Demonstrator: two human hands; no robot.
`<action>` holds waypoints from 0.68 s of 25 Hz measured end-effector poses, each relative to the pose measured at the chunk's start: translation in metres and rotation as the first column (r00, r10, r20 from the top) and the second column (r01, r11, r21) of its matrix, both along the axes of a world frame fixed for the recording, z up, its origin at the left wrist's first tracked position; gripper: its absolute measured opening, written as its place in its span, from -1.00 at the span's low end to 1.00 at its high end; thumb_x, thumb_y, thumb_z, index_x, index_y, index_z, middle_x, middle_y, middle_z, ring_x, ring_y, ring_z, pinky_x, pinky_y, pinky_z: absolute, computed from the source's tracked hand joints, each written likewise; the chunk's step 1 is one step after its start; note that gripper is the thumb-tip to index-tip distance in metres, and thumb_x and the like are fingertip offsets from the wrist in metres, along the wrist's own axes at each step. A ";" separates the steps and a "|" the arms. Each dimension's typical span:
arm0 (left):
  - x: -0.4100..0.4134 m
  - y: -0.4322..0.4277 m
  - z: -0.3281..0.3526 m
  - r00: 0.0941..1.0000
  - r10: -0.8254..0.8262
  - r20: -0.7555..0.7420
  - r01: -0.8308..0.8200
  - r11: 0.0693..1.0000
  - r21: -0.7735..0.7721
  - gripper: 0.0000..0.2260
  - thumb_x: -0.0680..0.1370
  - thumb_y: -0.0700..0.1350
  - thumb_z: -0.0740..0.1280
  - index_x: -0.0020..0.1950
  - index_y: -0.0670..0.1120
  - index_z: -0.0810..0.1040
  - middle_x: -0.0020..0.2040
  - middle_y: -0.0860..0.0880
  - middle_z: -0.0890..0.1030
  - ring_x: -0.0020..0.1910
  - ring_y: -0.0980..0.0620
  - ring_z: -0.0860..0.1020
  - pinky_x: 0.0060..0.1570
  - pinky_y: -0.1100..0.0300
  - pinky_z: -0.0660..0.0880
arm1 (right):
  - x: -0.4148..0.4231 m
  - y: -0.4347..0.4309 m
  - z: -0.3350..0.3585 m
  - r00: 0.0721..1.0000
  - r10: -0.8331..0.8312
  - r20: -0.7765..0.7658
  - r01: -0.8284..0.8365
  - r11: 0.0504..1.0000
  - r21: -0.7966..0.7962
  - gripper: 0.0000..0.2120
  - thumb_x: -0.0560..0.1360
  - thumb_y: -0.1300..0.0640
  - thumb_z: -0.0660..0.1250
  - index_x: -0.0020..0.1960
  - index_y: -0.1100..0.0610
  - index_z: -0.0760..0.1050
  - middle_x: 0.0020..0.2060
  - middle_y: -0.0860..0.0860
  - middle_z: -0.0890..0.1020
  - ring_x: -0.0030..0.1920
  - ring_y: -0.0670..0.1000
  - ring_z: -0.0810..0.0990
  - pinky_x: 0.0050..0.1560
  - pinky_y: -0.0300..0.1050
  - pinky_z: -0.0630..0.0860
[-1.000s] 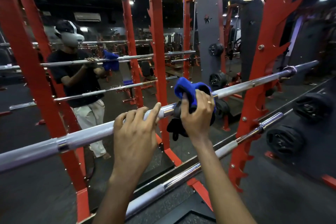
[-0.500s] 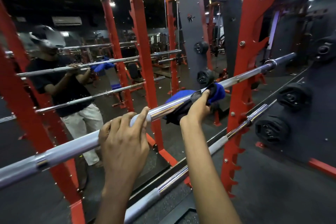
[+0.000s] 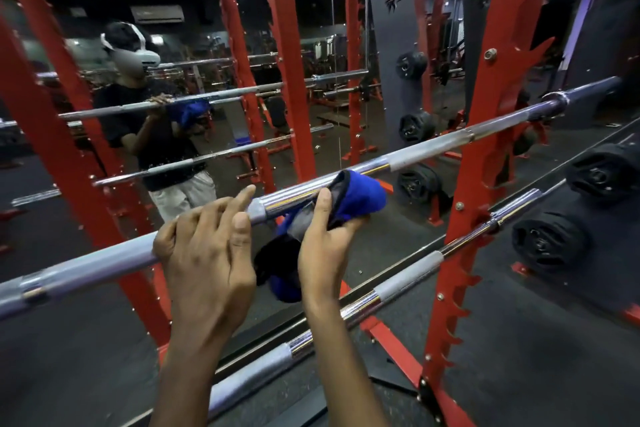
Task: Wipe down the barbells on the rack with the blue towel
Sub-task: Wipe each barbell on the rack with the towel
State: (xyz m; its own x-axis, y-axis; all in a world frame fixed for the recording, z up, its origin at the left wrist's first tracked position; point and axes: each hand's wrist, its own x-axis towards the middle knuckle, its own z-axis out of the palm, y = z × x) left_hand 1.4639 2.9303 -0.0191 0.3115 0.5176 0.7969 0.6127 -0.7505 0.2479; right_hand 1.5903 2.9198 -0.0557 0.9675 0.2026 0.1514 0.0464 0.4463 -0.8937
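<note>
Item: wipe of the upper barbell (image 3: 433, 149), in progress. The blue towel (image 3: 363, 198) is bunched against the near face and underside of the upper barbell, on its bright chrome middle section, with a dark tail of cloth hanging below the bar. The right hand (image 3: 325, 246) pinches the towel to the bar, thumb laid up the near side and fingers closed round the cloth from beneath. The left hand (image 3: 204, 253) sits just along the upper barbell from the towel, with three fingers hooked over the dull knurled stretch, forefinger straight and thumb on the near side (a steadying hold, by the look of it, not a working one). Below the upper barbell: the lower barbell (image 3: 408, 277), touched by neither hand. Past the towel along the upper barbell: the red rack upright (image 3: 485, 156) that carries it. Step judged: mid-stroke on the upper bar, lower bar not yet reached. The next move calls for the towel to be kept wrapped close and drawn along the bar, and for the left hand to shift clear so the knurl under it gets wiped. Against half a second ago: the towel was then farther along the upper barbell, close to the upright. It is now drawn back beside the left hand, whose forefinger, then curled over the bar, is lifted straight.
</note>
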 end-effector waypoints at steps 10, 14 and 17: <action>0.020 -0.009 -0.012 0.963 0.225 -0.146 -0.223 0.974 0.027 -0.56 0.63 0.12 0.10 0.49 0.09 0.44 0.44 -0.09 0.47 0.49 -0.17 0.29 0.50 -0.21 -0.03 | 0.101 -0.044 0.010 0.570 -0.012 0.822 0.467 0.827 -0.312 -0.35 0.37 -0.08 0.27 0.39 0.20 0.42 0.50 0.12 0.35 0.46 0.20 0.31 0.48 0.18 0.15; 0.028 -0.013 -0.005 0.913 0.304 -0.271 -0.320 0.947 -0.017 -0.53 0.64 0.21 0.00 0.50 0.14 0.40 0.45 -0.10 0.48 0.48 -0.24 0.30 0.46 -0.26 0.01 | 0.171 -0.044 0.050 0.517 0.031 0.855 0.586 0.715 -0.380 -0.46 0.37 -0.11 0.25 0.25 0.15 0.54 0.26 0.07 0.59 0.30 0.19 0.51 0.50 0.20 0.24; 0.037 -0.016 0.022 0.831 0.309 -0.463 -0.360 0.933 -0.024 -0.47 0.63 0.28 -0.10 0.45 0.12 0.42 0.37 -0.07 0.56 0.36 -0.24 0.46 0.34 -0.21 0.25 | 0.152 -0.041 0.052 0.239 0.184 0.953 0.627 0.721 -0.297 -0.57 0.39 -0.14 0.22 0.12 0.09 0.56 0.05 0.03 0.65 0.15 0.15 0.56 0.41 0.14 0.28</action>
State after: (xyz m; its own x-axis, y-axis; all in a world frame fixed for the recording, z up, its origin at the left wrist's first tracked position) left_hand 1.5011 2.9144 0.0033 0.4106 0.7276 0.5495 0.8844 -0.4644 -0.0459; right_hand 1.7420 2.8783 -0.0032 0.2463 0.4253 0.8709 0.9535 -0.2672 -0.1392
